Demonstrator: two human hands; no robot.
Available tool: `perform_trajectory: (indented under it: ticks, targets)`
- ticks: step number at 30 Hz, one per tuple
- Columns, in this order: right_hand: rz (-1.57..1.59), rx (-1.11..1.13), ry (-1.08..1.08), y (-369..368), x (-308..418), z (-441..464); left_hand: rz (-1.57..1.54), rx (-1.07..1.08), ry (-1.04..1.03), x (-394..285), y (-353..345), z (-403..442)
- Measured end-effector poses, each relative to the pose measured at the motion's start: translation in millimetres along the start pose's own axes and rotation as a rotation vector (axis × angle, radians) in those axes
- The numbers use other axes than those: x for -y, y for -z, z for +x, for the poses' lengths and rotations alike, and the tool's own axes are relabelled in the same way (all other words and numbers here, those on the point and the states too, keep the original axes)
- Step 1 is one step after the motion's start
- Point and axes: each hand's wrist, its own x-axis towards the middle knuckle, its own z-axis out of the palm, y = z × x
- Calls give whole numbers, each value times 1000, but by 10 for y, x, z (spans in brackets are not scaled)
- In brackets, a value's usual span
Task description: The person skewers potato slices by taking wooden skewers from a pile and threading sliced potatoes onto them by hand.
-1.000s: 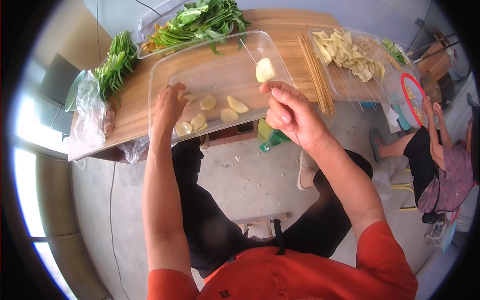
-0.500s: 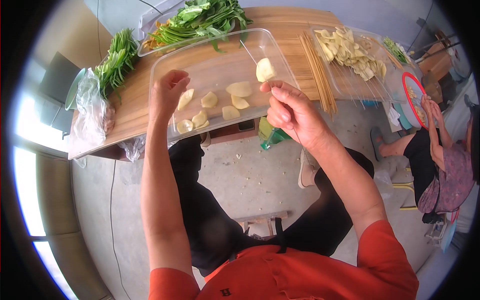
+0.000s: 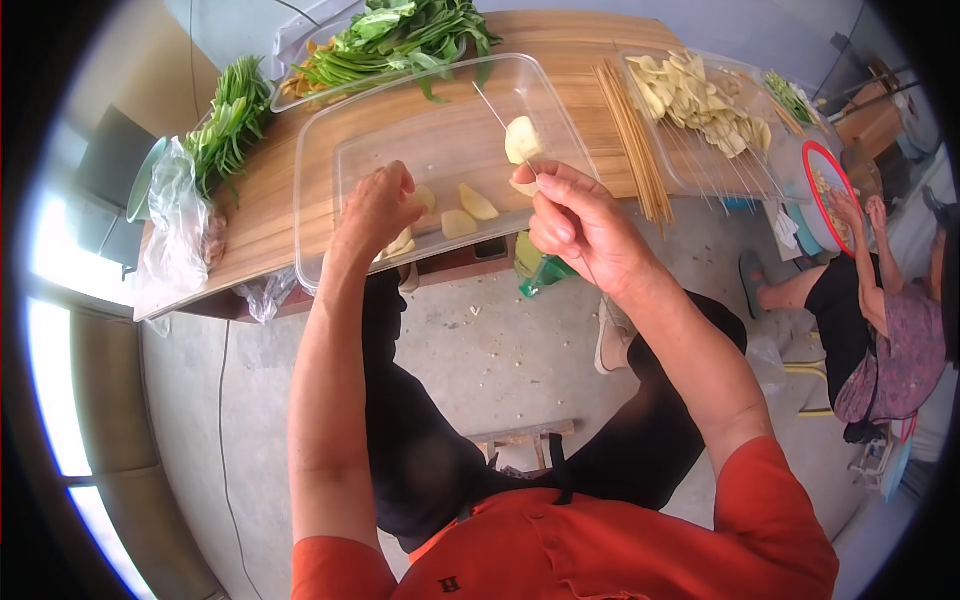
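My right hand [image 3: 585, 225] pinches a thin skewer [image 3: 490, 103] that points up and away to the left. One or more pale slices, which look like potato [image 3: 522, 141], are threaded on it just above my fingertips. Over the near side of a clear plastic tray [image 3: 320, 130], my left hand [image 3: 380, 212] hangs with its fingers bent and the thumb apart from them. Loose potato slices lie in the tray beside that hand, among them one slice [image 3: 478, 202] and another slice [image 3: 459, 223]. Others are partly hidden behind the left hand.
A bundle of bamboo skewers [image 3: 635, 145] lies right of the tray, beside another tray of skewered slices [image 3: 700, 100]. Leafy greens [image 3: 410, 40] stand at the back, with more greens [image 3: 228, 130] and a plastic bag [image 3: 175, 225] at left. Another person [image 3: 895, 330] sits at right near a red-rimmed basin [image 3: 828, 200].
My left hand has moved right and slightly down, over the loose slices, covering some of them. My right hand still holds the skewer, almost unmoved.
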Motion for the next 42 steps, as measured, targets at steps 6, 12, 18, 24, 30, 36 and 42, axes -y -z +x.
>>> perform_trajectory:
  ticks: [6, 12, 18, 24, 30, 36, 42]
  targets:
    - [18, 15, 1, 7, -2, 0, -141, 116, 28, -121, 78, -38]
    - [-144, -42, -36, -95, 10, -41, -618, 130, 146, -55, -2, 49]
    - [-570, -54, -52, -230, -63, -93, -1628, 64, 50, -23, 74, 124]
    - [-681, -76, 19, -219, -90, -77, -1821, 7, 220, -138, 149, 55]
    - [-697, -81, 25, -262, -86, -86, -1869, 7, 194, -166, 146, 46]
    - [-679, -83, 21, -252, -104, -74, -1857, 56, 121, -185, 127, 51]
    - [-692, -87, 22, -245, -119, -71, -1848, 33, 137, -199, 126, 52]
